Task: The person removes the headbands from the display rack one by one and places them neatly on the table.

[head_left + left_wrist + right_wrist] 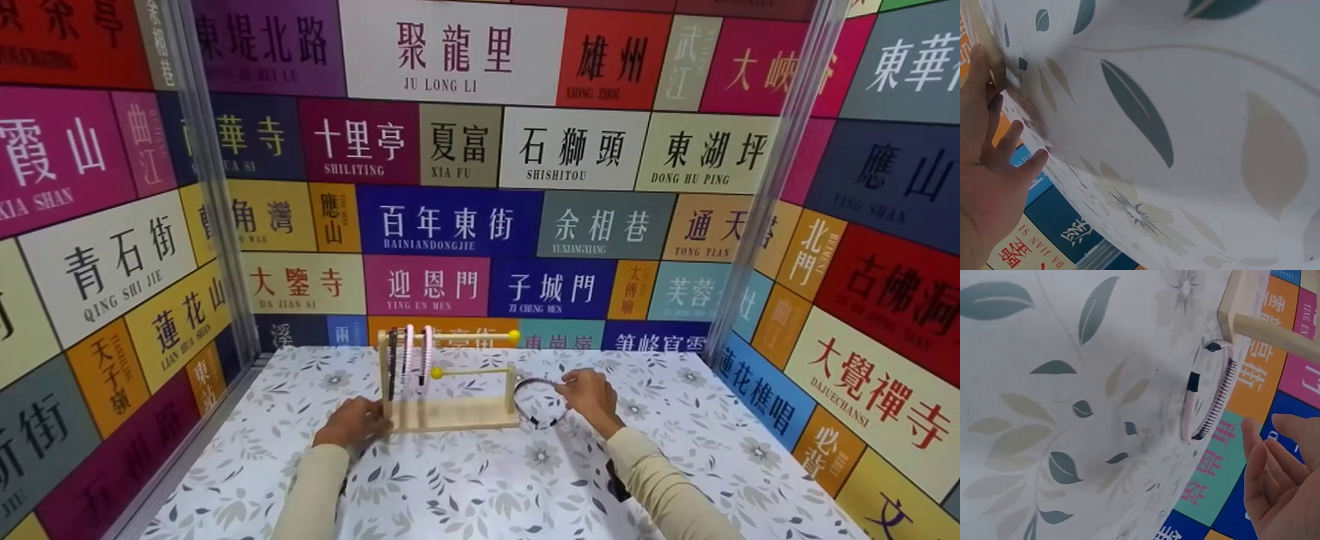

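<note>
A wooden rack (450, 415) stands on the table; its two pegs end in yellow balls. Hanging on its upper peg at the left are a black headband (393, 364) and pale headbands (427, 349). My left hand (349, 424) holds the left end of the base, thumb against the wood in the left wrist view. To the right of the rack is a toothed headband (1224, 385) with black bits near its ends, on the tablecloth. Close beside it is my right hand (591, 397); the right wrist view shows its fingers loosely bent, with a gap to the headband.
A white tablecloth (450, 487) with a leaf and flower print covers the table. Panels of coloured signs (450, 225) rise behind and on both sides, with metal posts (757, 180) at the corners. A dark object (618, 481) shows beside the right forearm.
</note>
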{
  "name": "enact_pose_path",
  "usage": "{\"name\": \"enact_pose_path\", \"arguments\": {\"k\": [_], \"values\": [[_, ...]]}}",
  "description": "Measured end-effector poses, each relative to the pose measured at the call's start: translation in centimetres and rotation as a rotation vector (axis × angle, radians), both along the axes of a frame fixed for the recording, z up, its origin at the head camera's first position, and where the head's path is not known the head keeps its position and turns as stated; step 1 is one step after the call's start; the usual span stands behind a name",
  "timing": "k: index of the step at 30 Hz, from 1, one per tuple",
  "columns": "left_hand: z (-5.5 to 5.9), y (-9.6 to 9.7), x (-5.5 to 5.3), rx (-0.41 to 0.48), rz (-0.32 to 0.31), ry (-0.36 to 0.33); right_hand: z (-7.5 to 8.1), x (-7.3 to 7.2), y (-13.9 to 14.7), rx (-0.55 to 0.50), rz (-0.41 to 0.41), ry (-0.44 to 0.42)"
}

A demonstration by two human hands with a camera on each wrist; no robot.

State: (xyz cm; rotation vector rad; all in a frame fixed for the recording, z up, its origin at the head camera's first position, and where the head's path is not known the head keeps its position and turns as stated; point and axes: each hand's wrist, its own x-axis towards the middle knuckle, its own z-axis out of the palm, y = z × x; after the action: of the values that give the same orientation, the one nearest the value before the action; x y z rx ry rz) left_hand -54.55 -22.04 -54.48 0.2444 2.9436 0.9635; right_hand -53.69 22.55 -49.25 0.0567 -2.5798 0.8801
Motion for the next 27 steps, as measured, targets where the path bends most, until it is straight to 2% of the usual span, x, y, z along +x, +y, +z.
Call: {"name": "enact_pose_path", "arguments": {"k": [5,11,16,19,24,27], "values": [[-0.3,-0.4,0.1,-0.024,0.014,0.02,0.7,0.2,-1.6,0.004,0.045,0.018],[0.6,-0.2,1.1,0.002,0.028,-0.03,1.4,0.8,-3.3,-0.003,0.138,0.054],[1.2,0.0,1.7,0.015,0.042,-0.038,2.0,0.9,-4.8,0.021,0.166,0.063],[1.3,0.1,1.7,0.03,0.037,-0.044,2.4,0.9,-5.7,0.039,0.173,0.071],[1.3,0.2,1.6,0.07,0.032,-0.066,3.0,1.0,-7.5,0.033,0.23,0.078],[1.0,0.2,1.2,0.051,0.023,-0.049,3.2,1.1,-8.8,0.041,0.264,0.079]]}}
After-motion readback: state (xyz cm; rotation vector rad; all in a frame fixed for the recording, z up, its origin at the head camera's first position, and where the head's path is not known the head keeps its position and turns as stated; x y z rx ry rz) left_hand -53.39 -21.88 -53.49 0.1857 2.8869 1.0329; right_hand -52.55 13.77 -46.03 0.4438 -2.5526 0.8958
